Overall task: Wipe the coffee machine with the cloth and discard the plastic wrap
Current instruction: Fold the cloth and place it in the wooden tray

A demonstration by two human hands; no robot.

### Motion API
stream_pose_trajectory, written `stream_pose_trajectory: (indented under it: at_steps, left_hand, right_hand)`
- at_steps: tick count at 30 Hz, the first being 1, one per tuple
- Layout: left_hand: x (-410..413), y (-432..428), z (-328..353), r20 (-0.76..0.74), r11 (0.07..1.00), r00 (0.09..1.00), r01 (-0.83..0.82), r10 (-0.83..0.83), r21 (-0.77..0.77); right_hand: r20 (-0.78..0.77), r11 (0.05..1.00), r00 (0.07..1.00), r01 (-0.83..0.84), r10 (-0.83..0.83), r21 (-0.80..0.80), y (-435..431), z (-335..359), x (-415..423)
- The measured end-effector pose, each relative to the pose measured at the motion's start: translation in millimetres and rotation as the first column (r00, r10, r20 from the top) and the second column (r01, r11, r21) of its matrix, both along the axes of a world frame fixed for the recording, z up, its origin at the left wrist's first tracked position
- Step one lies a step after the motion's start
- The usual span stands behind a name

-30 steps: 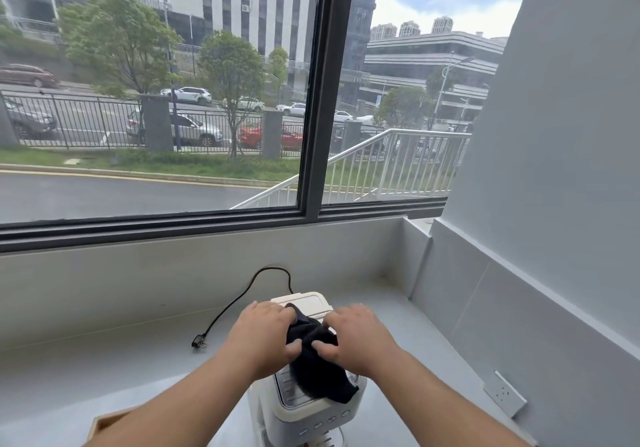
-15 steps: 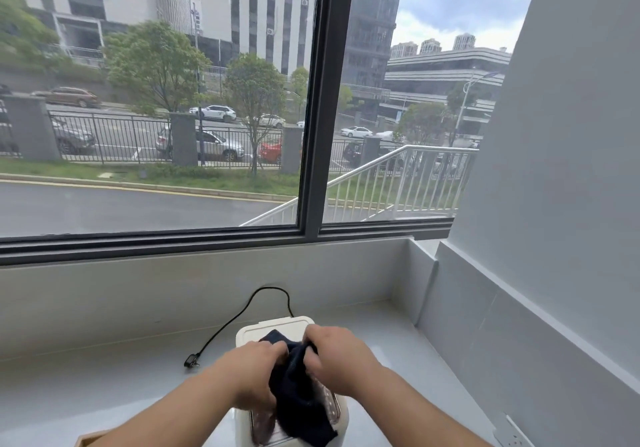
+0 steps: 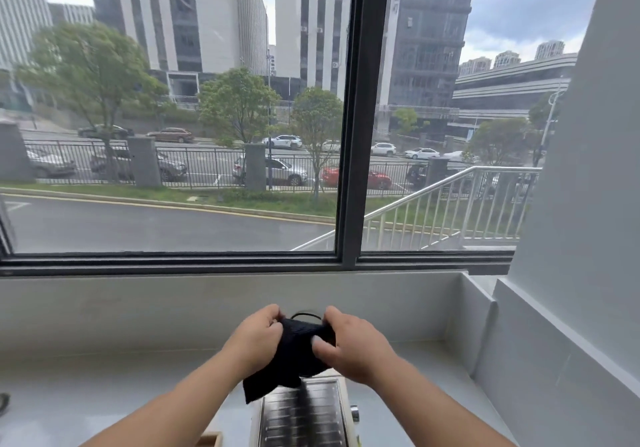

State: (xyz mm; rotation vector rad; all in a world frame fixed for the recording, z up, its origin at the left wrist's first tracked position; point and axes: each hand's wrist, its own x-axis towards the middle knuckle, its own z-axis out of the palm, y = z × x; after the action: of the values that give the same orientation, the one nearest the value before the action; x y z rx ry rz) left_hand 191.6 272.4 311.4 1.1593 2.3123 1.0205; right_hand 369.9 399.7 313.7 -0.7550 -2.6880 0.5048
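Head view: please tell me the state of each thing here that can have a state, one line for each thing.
left hand, grips the left side of the cloth.
right hand, grips its right side.
cloth, bunched between both hands, one corner hanging down.
coffee machine, on the counter, below the cloth; contact unclear.
cord, loop visible behind the cloth; plug hidden.
window, shut.

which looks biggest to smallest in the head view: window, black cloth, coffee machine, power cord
1. window, by far the largest
2. black cloth and coffee machine: look about alike; the machine is cut off at the bottom edge, so no ranking
3. power cord: only a small loop shows above the cloth
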Motion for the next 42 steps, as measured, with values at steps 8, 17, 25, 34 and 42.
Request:
stream_pose_trajectory:
  at_steps: [8, 17, 25, 34, 42]
  left_hand:
    - [3, -4, 28, 0.115, 0.966, 0.974, -0.214, 0.198, 0.148]
    - [27, -45, 46, -0.546, 0.964, 0.837, -0.115, -0.036, -0.241]
    - [17, -88, 53, -0.477, 0.95, 0.879, -0.154, 0.006, -0.271]
    - [5, -116, 49, -0.425, 0.946, 0.9, -0.216, 0.096, -0.243]
    - [-22, -120, 38, -0.437, 0.936, 0.868, -0.323, 0.234, -0.141]
  right_hand:
    - [0.036, 0.985, 0.984, -0.172, 0.172, -0.007, 8, 7, -11]
    - [-0.144, 0.93, 0.967, -0.242, 0.209, -0.278, 7, 10, -22]
    - [-0.119, 0.905, 0.928, -0.37, 0.352, -0.208, -15, 8, -40]
    - [-0.185, 0.9, 0.894, -0.428, 0.409, -0.081, -29, 4, -65]
    - [-0.25, 0.905, 0.881, -0.424, 0.401, -0.042, -47, 1, -92]
